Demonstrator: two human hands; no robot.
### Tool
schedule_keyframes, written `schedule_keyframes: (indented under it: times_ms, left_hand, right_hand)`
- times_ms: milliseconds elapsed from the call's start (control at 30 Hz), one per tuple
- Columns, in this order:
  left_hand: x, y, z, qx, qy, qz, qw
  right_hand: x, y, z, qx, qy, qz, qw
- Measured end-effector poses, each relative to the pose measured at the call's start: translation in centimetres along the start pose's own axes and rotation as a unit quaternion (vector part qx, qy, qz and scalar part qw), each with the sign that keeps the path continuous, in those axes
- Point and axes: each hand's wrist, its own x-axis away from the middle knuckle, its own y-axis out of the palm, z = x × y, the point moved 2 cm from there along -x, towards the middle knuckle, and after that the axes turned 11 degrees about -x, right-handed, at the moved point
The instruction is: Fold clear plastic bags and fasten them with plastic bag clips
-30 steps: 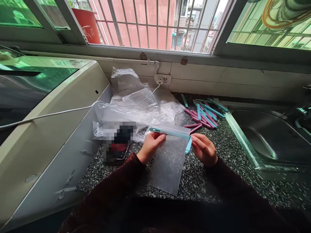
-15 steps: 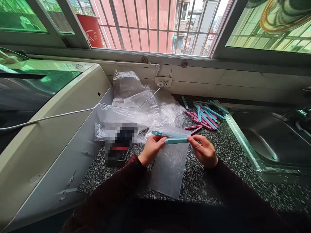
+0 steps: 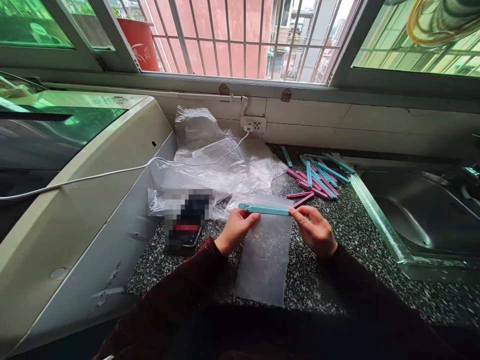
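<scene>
A teal bag sealing clip [image 3: 270, 210] lies across the top of a clear plastic bag [image 3: 264, 265], its two bars together over the film. My left hand [image 3: 237, 227] is closed on the clip's left end, thumb in front. At the other end, my right hand [image 3: 313, 229] pinches the clip's tip between thumb and fingers. The bag hangs down below the clip, over the speckled counter. Beyond my right hand is a loose pile of teal and pink clips [image 3: 318, 175].
Crumpled clear plastic sheeting [image 3: 210, 160] covers the back left of the counter, beside a phone [image 3: 189, 225]. A white cable [image 3: 157, 160] runs from the wall socket [image 3: 253, 124] over a pale appliance [image 3: 105, 170]. The steel sink [image 3: 397, 205] is at the right.
Half a second ago the clip's two bars stood apart in a V around the bag top. Now they have come together, and the bag's lower end has swung slightly right.
</scene>
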Motion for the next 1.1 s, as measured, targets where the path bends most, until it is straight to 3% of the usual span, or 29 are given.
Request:
schedule_keyframes:
  times_ms: [333, 600, 733, 800, 867, 1000, 1100]
  left_hand:
    - [-0.2, -0.4, -0.5, -0.012, 0.042, -0.032, 0.999]
    - [0.1, -1.0, 0.9, -0.064, 0.027, 0.032, 0.997]
    - [0.0, -1.3, 1.1, -0.074, 0.034, 0.061, 0.995]
    - [0.0, -1.4, 1.1, -0.074, 0.04, 0.058, 0.995]
    - [0.0, -1.4, 1.2, -0.074, 0.038, 0.047, 0.995]
    - [0.1, -1.2, 1.3, -0.077, 0.035, 0.021, 0.996]
    - [0.1, -1.1, 1.5, -0.079, 0.035, 0.005, 0.996]
  right_hand:
    - [0.1, 0.2, 0.2, 0.0, -0.003, -0.011, 1.0]
    - [0.3, 0.0, 0.3, -0.009, 0.011, -0.003, 1.0]
    - [0.2, 0.1, 0.3, -0.088, 0.059, 0.031, 0.994]
    - [0.2, 0.1, 0.6, -0.162, 0.139, 0.064, 0.975]
    - [0.3, 0.1, 1.0, -0.252, 0.245, 0.073, 0.933]
    - [0.3, 0.4, 1.4, -0.407, 0.4, -0.034, 0.82]
    - [0.3, 0.4, 1.4, -0.421, 0.442, -0.074, 0.789]
